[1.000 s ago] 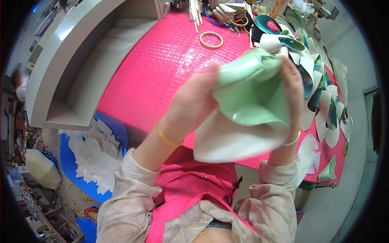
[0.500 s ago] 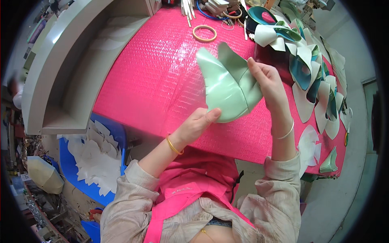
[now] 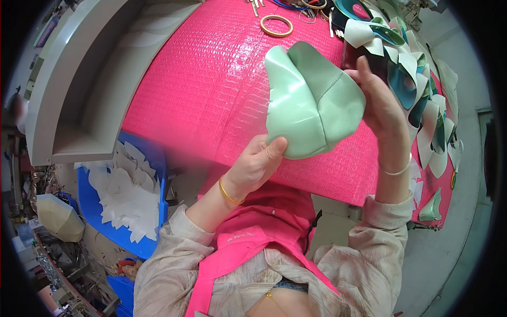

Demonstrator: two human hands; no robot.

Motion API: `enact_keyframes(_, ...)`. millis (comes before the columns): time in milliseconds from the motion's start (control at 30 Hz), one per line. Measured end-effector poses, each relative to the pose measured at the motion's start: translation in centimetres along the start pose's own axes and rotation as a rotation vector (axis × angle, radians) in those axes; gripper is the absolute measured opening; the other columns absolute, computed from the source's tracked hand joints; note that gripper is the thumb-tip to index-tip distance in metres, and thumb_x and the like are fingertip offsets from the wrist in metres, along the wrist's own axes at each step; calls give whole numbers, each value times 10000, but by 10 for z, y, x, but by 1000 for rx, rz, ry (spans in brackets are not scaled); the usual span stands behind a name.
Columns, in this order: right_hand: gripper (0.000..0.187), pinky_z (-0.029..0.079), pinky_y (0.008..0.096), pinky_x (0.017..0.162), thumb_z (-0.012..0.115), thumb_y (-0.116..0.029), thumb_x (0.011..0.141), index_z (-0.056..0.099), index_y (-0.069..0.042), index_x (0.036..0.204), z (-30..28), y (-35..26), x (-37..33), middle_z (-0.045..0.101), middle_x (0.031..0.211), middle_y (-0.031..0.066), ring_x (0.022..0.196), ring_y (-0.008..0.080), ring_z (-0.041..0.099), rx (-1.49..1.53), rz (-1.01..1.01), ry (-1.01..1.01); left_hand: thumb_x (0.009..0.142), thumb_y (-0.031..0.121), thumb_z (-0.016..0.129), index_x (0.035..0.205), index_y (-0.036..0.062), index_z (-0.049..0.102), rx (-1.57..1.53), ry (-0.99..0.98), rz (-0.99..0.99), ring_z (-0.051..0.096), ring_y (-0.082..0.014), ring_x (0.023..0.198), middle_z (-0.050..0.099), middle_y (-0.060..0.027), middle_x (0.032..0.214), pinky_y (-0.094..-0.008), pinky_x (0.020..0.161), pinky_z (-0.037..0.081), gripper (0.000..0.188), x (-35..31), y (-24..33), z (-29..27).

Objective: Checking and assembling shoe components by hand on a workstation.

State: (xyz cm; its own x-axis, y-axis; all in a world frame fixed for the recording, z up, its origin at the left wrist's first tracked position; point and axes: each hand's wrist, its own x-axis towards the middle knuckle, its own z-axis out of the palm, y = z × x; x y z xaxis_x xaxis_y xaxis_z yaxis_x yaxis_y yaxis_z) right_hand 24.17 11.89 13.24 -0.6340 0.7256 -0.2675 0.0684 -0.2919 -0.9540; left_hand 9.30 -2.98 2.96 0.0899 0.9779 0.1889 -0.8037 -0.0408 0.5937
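A glossy mint-green shoe upper (image 3: 298,113), with a seam and a line of stitches, is held up over the pink-covered table. My left hand (image 3: 259,162) pinches its lower left edge, thumb on the near face and fingers behind. At the upper's right edge, my right hand (image 3: 384,108) is loosened, its thumb raised and apart from the other fingers. One of its fingertips reaches the edge or just behind it; contact cannot be made out. The upper's two flaps spread apart toward the far side.
The pink tabletop (image 3: 195,100) bears a tape ring (image 3: 276,25) at the back. Stacked green and white uppers (image 3: 404,84) line the right side, with a small green piece (image 3: 431,207) nearer. A grey shelf unit (image 3: 79,157) stands left, above a blue chair (image 3: 95,208) holding white pieces.
My right hand has let go of the upper's edge and moved right, its thumb lifting. The upper has opened out wider. My left hand keeps its hold.
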Motion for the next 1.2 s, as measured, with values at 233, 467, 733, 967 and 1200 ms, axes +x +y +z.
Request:
enact_keyframes(233, 225, 413, 169, 561, 576, -219, 846, 592, 6, 850, 6, -11, 2, 583, 717, -20, 635, 18, 522, -300, -124, -161, 903, 239, 472, 1156, -21, 497, -102, -33, 73, 450, -197, 1129, 521, -86, 1180, -344, 981, 304, 363, -4, -15, 1)
enact_keyframes(467, 161, 391, 195, 543, 600, -140, 827, 574, 19, 826, 26, -26, 4, 534, 679, -52, 611, 23, 495, -446, -270, -430, 894, 318, 472, 1229, 13, 432, -346, 87, -117, 430, -201, 1154, 494, -75, 1212, -362, 989, 305, 455, -15, -21, -10)
enact_keyframes(733, 123, 429, 356, 680, 670, -109, 602, 593, -47, 675, 10, -27, 13, 529, 587, 97, 593, 257, 531, -1686, -615, -614, 868, 279, 525, 1236, 48, 438, 94, 360, -537, 561, -232, 981, 564, -116, 1096, -376, 813, 467, 443, -39, 9, -38)
enact_keyframes(967, 360, 387, 313, 904, 572, -251, 808, 548, -77, 1122, 25, 6, 39, 566, 994, 101, 939, 194, 549, -809, -311, -401, 670, 84, 678, 1141, 35, 517, 1627, 45, 183, 532, -327, 975, 516, -185, 1070, -356, 824, 451, 500, -26, 31, 16)
enact_keyframes(1200, 367, 444, 329, 797, 583, -197, 800, 502, -38, 1121, 8, 44, 10, 514, 1021, 140, 922, 240, 557, -1506, -168, -405, 621, 66, 630, 729, 80, 596, 1527, 105, 355, 568, -246, 699, 578, -69, 656, -384, 659, 432, 114, 37, -18, -49)
